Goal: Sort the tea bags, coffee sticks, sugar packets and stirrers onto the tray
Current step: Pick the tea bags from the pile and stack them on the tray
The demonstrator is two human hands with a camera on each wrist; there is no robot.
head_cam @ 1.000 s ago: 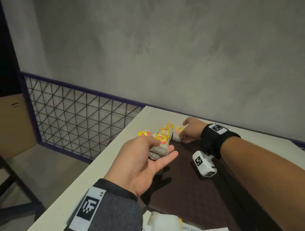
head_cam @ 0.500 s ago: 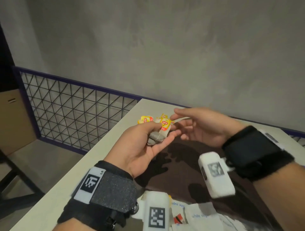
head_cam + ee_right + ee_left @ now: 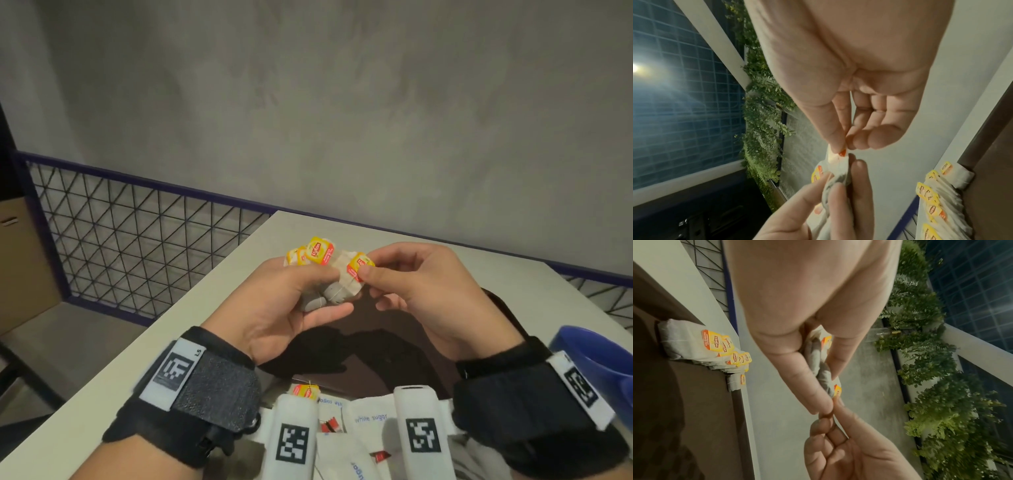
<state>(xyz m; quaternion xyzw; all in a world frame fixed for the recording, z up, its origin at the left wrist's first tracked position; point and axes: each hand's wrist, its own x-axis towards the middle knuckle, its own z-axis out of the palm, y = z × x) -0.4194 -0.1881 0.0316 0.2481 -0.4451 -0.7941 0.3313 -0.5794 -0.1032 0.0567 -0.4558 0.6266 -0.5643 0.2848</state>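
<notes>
Paper tea bags between both hands' fingers

I wear a black band on each wrist (each has white tags with black square codes).

White paper tea bags with yellow-red tags are bunching upright in the left hand, one tag sticking toward the right hand.

Head downward; wrists close, fingerward.
</notes>
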